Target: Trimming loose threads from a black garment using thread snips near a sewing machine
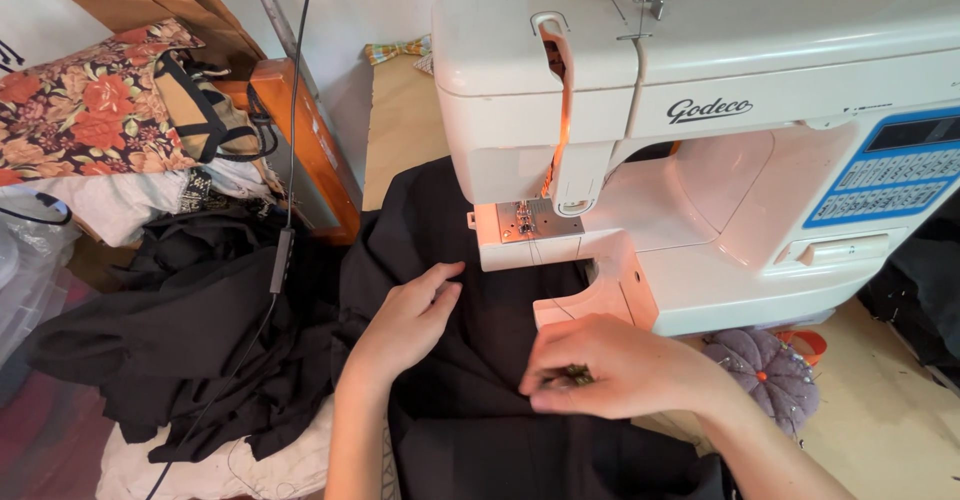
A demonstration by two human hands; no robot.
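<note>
**Black fabric spread under both hands at the sewing machine**

Black fabric [480,430] lies across the bench [880,430] in front of the white sewing machine [700,110], running up to the needle plate [530,220] and spilling off the left side into a dark heap. Left hand [405,325] is flat on the cloth, fingers together and stretched toward the machine's base, pressing down and gripping nothing. Right hand [610,365] sits just beside it, close to the machine's free arm, fingertips pinched together on a small dark bit at the fabric's surface; what that bit is, too small to tell. A purple pincushion [770,370] rests on the bench just right of that wrist, against the machine's foot. Off to the far left, a floral cloth [90,100] lies on a pile of other textiles, and a thin black cable [285,250] hangs down over the heap.
</note>
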